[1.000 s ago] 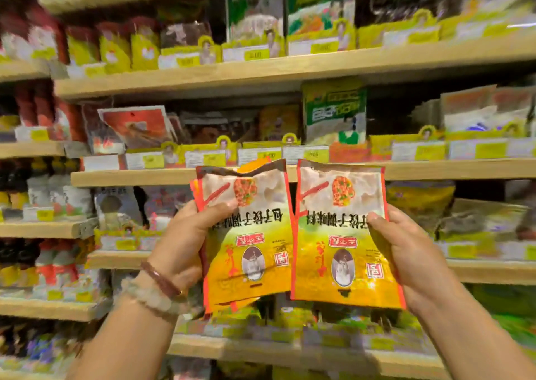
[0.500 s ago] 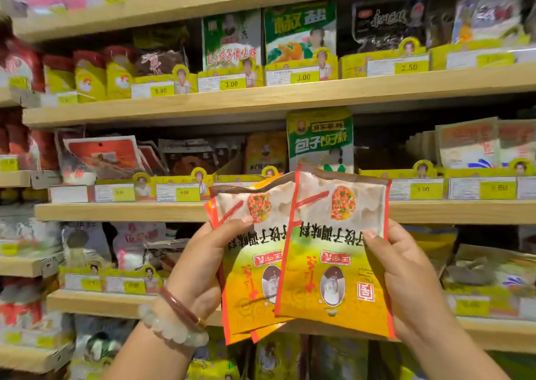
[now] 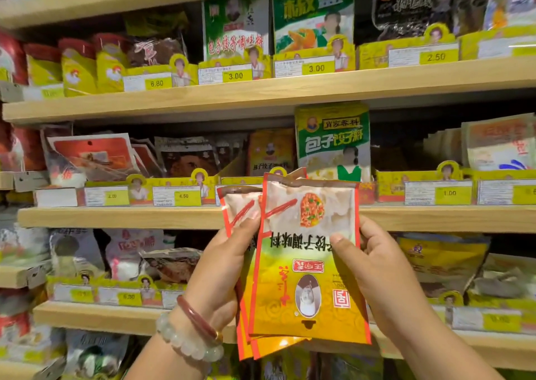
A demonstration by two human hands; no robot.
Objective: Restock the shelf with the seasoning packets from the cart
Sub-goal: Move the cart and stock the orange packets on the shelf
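From the head camera, both hands are raised in front of wooden shelving (image 3: 261, 95) crowded with bagged goods. The left hand (image 3: 223, 269) grips a rear seasoning packet (image 3: 237, 202), thumb curled onto its front face and the other fingers hidden behind it. The right hand (image 3: 374, 275) holds the front seasoning packet (image 3: 304, 278), thumb pressed on the printed face near its right edge, the remaining fingers wrapped behind. The two packets overlap, the front one covering most of the rear one; more orange corners stick out beneath them, so how many packets lie in the stack is unclear. Both are held upside down, print inverted, just near the middle shelf's front edge. Two bracelets (image 3: 194, 330), one dark red and one of pale beads, sit on the left wrist. Farther back, a green-and-yellow bag (image 3: 333, 138) stands upright on the middle shelf, directly above the held packets. Yellow price tags (image 3: 235, 75) line the shelf edges, reading 3.00, 6.80, 2.50.
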